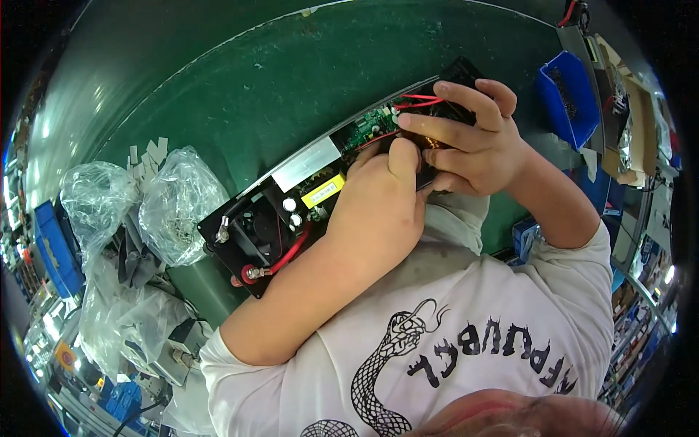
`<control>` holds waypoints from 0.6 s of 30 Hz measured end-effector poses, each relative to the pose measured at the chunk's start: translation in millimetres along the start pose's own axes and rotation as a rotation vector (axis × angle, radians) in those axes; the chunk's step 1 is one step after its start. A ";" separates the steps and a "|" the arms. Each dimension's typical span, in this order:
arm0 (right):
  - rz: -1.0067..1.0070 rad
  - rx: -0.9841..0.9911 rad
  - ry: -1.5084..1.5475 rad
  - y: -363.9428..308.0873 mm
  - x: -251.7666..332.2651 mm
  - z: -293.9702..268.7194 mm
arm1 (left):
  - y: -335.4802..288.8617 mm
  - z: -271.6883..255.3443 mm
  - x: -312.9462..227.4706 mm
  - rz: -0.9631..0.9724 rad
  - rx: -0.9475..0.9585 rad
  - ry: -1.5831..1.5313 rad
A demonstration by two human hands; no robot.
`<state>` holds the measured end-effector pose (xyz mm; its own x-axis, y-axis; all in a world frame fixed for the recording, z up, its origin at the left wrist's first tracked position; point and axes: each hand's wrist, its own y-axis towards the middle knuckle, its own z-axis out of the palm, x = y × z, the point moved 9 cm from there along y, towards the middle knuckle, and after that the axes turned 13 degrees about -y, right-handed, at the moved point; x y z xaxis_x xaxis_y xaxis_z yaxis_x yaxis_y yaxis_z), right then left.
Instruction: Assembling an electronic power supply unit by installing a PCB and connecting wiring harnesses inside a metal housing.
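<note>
A long black-cased electronic unit [309,171], its inside exposed, lies slantwise before me. Inside are a green circuit board [375,125], a yellow-wrapped transformer [324,191], white-topped capacitors and copper coils. A fan [256,229] sits at its left end, beside a thick red cable [291,251] on a metal terminal. My left hand [382,189] reaches across the unit, fingers curled down into it and thumb bent on top. My right hand [470,142] is over the right end, thumb and forefinger close together near the coils, other fingers spread. What the fingertips grip is hidden.
The unit rests on a green work surface [277,95]. Clear plastic bags [182,207] and pale strips lie on the left, near a blue bin [58,247]. On the right stands a blue bin [569,98] with small dark parts, beside a cardboard box [637,131].
</note>
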<state>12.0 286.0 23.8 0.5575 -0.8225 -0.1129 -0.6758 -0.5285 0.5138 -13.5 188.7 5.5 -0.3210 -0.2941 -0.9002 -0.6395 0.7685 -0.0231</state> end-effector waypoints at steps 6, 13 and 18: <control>-0.082 0.072 0.065 -1.0 -2.3 -1.4 | 0.8 1.5 0.8 0.004 -0.010 -0.004; 0.010 0.137 0.316 10.1 -35.6 -30.5 | -1.1 -0.9 2.9 -0.042 -0.066 -0.067; 0.118 0.128 0.208 7.1 -21.1 -30.5 | -4.4 3.7 -2.2 -0.047 -0.020 -0.019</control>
<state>10.1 306.0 55.8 0.5489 -0.8264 0.1253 -0.7902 -0.4643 0.4001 -7.4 188.1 6.0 -0.2772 -0.3183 -0.9065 -0.6670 0.7429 -0.0569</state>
